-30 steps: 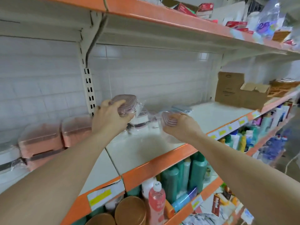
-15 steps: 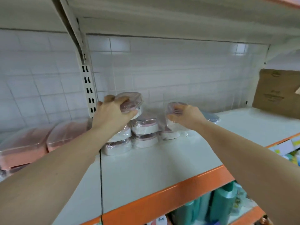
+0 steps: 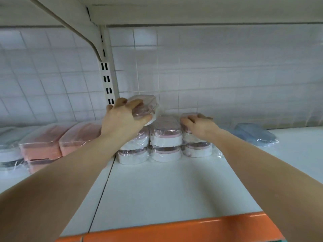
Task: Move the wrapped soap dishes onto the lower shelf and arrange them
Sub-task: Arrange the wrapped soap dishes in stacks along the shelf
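Several wrapped pink-and-white soap dishes (image 3: 165, 135) stand in low stacks at the back of the white shelf (image 3: 166, 189). My left hand (image 3: 122, 119) grips one wrapped dish (image 3: 146, 105), tilted, above the left stack. My right hand (image 3: 197, 125) holds another wrapped dish (image 3: 187, 135) on top of the right stack, fingers curled over its top. The dish under my right hand is mostly hidden.
Wrapped pink rectangular boxes (image 3: 57, 140) lie to the left, with white and dark ones at the far left. A wrapped blue item (image 3: 253, 135) lies to the right. A slotted shelf upright (image 3: 107, 79) and bracket stand just behind my left hand. An orange strip (image 3: 174, 229) edges the shelf.
The view has moved closer and lower under the upper shelf. My right hand has brought its dish down onto the right stack. My left hand still holds its dish above the left stack.
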`<act>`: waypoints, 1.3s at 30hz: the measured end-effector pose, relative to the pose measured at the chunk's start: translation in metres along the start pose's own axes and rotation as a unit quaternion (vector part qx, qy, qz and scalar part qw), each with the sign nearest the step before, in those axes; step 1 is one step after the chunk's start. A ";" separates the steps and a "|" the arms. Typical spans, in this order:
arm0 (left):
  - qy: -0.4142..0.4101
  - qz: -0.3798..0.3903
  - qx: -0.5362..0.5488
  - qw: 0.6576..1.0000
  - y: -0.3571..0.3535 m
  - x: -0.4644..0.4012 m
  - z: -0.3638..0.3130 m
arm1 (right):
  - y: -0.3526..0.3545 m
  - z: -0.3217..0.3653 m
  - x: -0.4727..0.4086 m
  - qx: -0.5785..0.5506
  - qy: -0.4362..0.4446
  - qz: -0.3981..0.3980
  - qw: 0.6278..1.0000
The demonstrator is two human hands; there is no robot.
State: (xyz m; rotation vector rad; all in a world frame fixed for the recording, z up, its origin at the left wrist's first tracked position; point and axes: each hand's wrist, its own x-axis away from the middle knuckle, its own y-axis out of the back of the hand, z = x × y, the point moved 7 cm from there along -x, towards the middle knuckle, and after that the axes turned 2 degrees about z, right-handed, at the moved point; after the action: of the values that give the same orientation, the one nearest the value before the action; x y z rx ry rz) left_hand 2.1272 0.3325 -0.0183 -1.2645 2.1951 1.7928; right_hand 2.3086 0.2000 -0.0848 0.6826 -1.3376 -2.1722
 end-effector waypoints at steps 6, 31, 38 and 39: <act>0.030 -0.013 -0.040 0.999 0.009 0.008 0.010 | 0.004 0.002 -0.001 0.026 -0.013 0.045 0.999; 0.041 0.027 -0.099 0.994 -0.032 0.011 0.028 | -0.001 0.083 0.013 -0.007 0.121 -0.043 0.992; 0.046 -0.020 -0.091 0.995 -0.029 0.033 0.030 | 0.008 0.091 0.033 -0.027 0.166 -0.060 0.984; 0.042 -0.024 -0.089 0.995 -0.025 0.037 0.030 | 0.009 0.096 0.037 -0.025 0.179 -0.063 0.981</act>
State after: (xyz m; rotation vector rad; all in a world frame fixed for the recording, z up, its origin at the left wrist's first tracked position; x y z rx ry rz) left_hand 2.1044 0.3367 -0.0662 -1.4371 2.0640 1.9917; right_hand 2.2206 0.2362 -0.0442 1.1038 -1.0717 -2.0446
